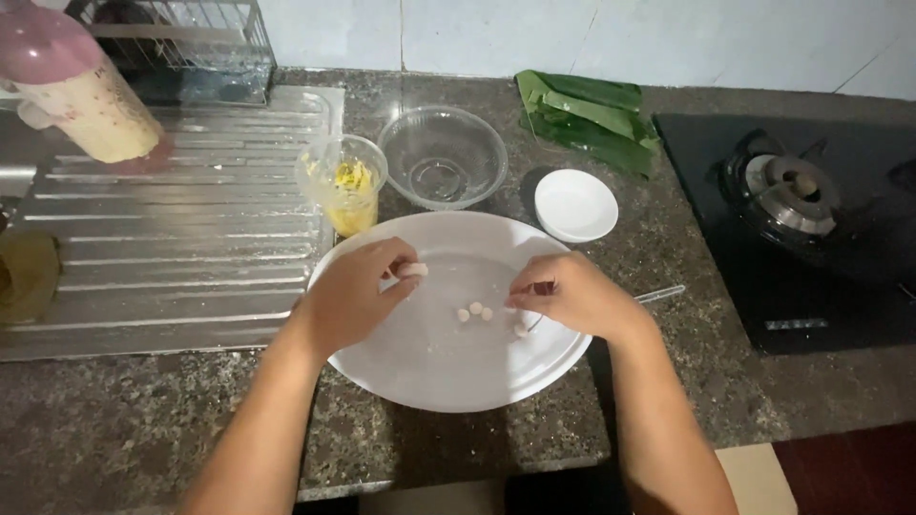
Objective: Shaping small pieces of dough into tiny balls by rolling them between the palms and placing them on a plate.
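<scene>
At the far left edge of the frame we see a dull olive cloth (pixel 27 277), cut off by the border, lying on the ribbed steel draining board (pixel 181 257). In the upper left stands a bottle (pixel 76 91) with a pink cap and pale contents, its top cut off, and behind it a wire rack (pixel 181 48) whose contents are too dark to make out. Just right of the draining board sits a clear plastic cup (pixel 345 186) with something yellow inside, and beside it an empty glass bowl (pixel 443 157).

On the speckled stone worktop (pixel 134 420) at centre lies a large white plate (pixel 448 372). Our left hand (pixel 353 296) hovers over its left side, fingertips pinched together on a small pale piece (pixel 413 270). Three more pale pieces (pixel 474 312) lie close together at the plate's middle. Our right hand (pixel 572 296) rests over the plate's right side, fingers curled and closed on something thin; a metal handle (pixel 660 294) juts out past it, but the hand hides the working end, so we cannot name the tool.

Above the right hand sits a small white dish (pixel 575 205), and behind it folded green leaves (pixel 587 119). At the right, a black gas hob (pixel 792 205) runs out of frame.
</scene>
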